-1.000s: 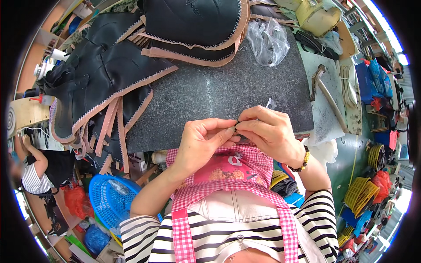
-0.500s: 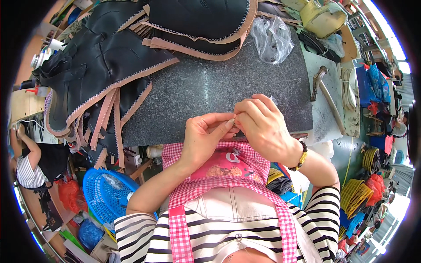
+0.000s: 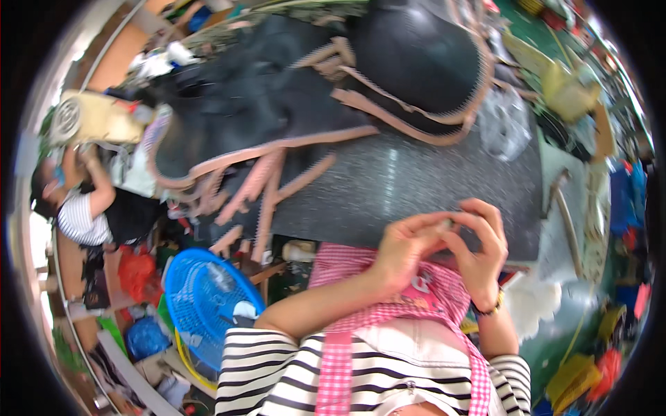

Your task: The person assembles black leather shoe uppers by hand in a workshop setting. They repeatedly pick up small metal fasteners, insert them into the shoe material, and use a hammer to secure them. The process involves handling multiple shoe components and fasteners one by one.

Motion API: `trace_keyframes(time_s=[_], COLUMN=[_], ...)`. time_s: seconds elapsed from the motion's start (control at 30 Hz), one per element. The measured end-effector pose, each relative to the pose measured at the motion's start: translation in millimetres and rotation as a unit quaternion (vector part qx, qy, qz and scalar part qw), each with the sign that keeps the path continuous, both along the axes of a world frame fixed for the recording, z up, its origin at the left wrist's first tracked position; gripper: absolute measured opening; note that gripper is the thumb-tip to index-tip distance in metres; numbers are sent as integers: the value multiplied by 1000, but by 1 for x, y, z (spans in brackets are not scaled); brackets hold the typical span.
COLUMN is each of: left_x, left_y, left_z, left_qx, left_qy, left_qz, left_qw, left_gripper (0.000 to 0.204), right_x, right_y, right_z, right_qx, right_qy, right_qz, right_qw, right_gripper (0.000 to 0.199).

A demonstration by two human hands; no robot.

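Note:
My left hand and my right hand meet over the near edge of the dark stone slab, just above my apron. Both are closed in a pinch, their fingertips touching. Whatever lies between them is too small and blurred to make out. Beyond them, black leather pieces with tan zigzag-stitched edges are heaped on the slab's left part. A rounded black piece lies on top at the back. Behind my right hand rests a crumpled clear plastic bag.
A hammer lies right of the slab. On the lower left stands a blue plastic basket, near a red bag. Another person in a striped top works at the far left. A yellow container sits back right.
My view has swung left, so the slab and leather appear shifted right and the co-worker shows more fully. My hands stay together, and the right hand's fingers are now arched with a gap beneath.

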State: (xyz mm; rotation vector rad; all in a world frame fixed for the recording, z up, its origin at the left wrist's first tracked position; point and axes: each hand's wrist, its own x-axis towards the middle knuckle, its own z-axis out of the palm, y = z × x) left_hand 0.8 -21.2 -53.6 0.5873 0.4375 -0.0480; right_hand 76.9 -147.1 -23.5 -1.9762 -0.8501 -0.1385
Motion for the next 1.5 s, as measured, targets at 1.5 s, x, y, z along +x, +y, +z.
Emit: trace_keyframes(time_s=[1.5], left_x=[-35], left_y=[120], left_z=[57], left_qx=[489], left_qy=[-41], left_qz=[-275], left_qw=[827], left_gripper=[29], right_x=[-17], right_y=[21], right_z=[-8], right_qx=[80], right_qy=[315], right_qz=[279], right_qw=[903], right_gripper=[19])
